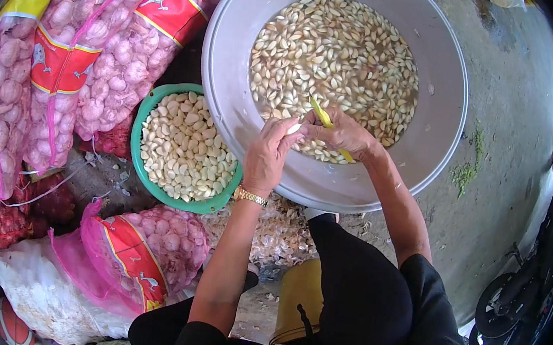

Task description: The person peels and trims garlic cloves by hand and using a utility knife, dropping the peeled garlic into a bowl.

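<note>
Over the near side of a large grey basin (433, 155), my two hands meet. My left hand (268, 155), with a gold watch on its wrist, pinches a pale garlic clove (294, 128) at the fingertips. In my right hand (346, 136) is a small knife with a yellow handle (322, 114), its fingers closed round it and close to the clove. What shows of the knife is mostly the handle; I cannot make out the blade. Many garlic cloves (336, 57) lie in murky water in the basin. Peeled cloves (188, 143) fill a green basket (137, 151) to the left.
Pink mesh sacks of garlic bulbs (112, 41) stand at the upper left. Another opened mesh sack (172, 236) lies at lower left beside a white sack (55, 291). Garlic skins (284, 230) litter the floor below the basin. Motorbikes (512, 298) stand at the far right.
</note>
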`<state>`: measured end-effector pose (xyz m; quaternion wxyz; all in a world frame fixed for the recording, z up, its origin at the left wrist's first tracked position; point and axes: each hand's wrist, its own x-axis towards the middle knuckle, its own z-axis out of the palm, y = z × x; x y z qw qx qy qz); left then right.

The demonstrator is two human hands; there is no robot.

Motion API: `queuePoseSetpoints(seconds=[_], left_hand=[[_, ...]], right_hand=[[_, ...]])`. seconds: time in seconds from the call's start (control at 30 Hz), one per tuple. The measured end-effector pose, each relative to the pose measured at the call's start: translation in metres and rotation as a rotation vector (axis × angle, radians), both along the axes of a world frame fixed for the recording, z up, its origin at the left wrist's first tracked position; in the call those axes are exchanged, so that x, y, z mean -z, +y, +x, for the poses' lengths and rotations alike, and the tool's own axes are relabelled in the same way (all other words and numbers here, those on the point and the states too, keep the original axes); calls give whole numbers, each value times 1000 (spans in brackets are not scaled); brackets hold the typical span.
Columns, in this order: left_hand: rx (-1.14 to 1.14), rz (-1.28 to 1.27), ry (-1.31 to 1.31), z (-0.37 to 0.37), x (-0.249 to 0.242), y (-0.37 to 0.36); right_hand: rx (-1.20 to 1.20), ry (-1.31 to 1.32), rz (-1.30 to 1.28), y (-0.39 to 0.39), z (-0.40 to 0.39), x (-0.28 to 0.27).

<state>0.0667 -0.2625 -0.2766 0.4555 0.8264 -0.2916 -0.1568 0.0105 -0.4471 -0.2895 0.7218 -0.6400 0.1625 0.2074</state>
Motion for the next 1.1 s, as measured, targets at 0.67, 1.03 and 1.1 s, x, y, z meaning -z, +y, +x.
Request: queuePoseSetpoints(seconds=[0.67, 1.03, 1.1], left_hand=[[-81, -22, -100, 1, 9, 0], [-128, 22, -85, 0, 6, -2], [-126, 43, -91, 0, 5, -2]], right_hand=[[461, 14, -1067, -120, -16, 76], [223, 165, -1245, -252, 30, 152], [344, 191, -1237, -239, 29, 153]])
